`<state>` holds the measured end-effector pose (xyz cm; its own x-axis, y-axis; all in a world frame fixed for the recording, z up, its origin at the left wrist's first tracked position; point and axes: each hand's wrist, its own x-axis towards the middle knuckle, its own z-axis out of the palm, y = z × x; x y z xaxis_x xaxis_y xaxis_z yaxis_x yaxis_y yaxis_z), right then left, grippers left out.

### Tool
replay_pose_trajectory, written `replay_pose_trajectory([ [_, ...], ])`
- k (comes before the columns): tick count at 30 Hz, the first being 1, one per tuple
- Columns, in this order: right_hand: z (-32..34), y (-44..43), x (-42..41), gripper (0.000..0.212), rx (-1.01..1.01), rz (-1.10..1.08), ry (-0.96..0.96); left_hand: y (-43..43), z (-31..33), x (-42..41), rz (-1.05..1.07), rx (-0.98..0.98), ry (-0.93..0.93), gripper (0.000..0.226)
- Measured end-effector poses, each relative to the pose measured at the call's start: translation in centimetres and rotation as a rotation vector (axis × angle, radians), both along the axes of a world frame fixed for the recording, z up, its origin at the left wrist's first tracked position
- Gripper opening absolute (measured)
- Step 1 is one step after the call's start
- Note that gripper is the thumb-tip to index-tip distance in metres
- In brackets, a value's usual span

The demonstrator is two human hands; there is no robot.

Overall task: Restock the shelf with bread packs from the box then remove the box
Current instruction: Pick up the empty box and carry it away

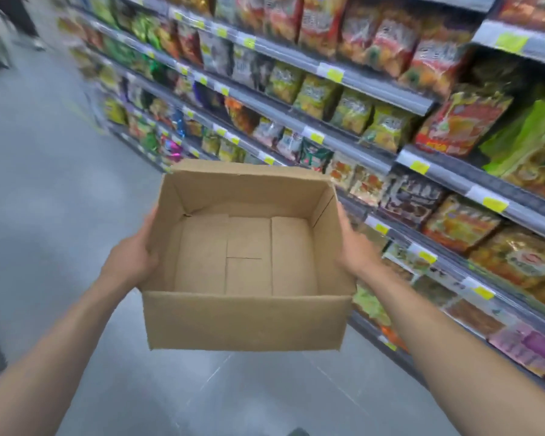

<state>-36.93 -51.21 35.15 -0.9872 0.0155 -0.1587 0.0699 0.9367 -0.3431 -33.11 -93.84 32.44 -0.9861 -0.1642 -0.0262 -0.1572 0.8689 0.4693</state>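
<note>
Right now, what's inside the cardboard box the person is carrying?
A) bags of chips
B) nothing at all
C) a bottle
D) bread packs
B: the box shows only its bare cardboard floor, while the left hand and right hand hold its sides.

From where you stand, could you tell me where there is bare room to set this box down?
The floor left of the shelves is bare, also below the box. The shelves are crowded with snack bags; no gap shows.

Single head-worn wide-angle view faces forward and down. The cardboard box (246, 319) sits close at frame centre. Snack shelving (359, 79) recedes across the upper right.
</note>
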Motion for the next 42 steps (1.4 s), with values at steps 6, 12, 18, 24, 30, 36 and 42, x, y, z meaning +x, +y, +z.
replay_pose_trajectory([
  [6, 0.8, -11.5, -8.2, 0.115, 0.009, 0.215, 0.064, -8.0, 0.5, 0.4, 0.262, 0.034, 0.028, 0.098],
  [12, 0.1, -19.7, -19.0, 0.097, -0.001, 0.390, 0.037, -13.2, -0.3, -3.6, 0.401, 0.068, 0.028, 0.094],
  [18, -0.8, -26.4, -30.6, 0.100, 0.027, 0.541, 0.044, -17.3, -0.1, -9.9, 0.530, 0.019, -0.020, 0.095],
  [24, -1.4, -34.3, -40.2, 0.106, 0.045, 0.689, 0.000, -21.5, -0.9, -14.2, 0.698, -0.009, -0.025, 0.099],
  [30, -2.2, -45.0, -46.4, 0.110, 0.050, 0.857, -0.012, -27.6, -2.6, -15.9, 0.859, 0.022, -0.058, 0.098],
  [36, -3.9, -57.2, -52.3, 0.110, 0.023, 0.939, -0.013, -37.6, -4.2, -19.8, 0.912, 0.021, -0.037, 0.102],
  [42, -4.6, -68.8, -58.8, 0.114, 0.030, 0.955, -0.004, -49.1, -4.4, -25.6, 0.908, -0.013, -0.054, 0.105],
])
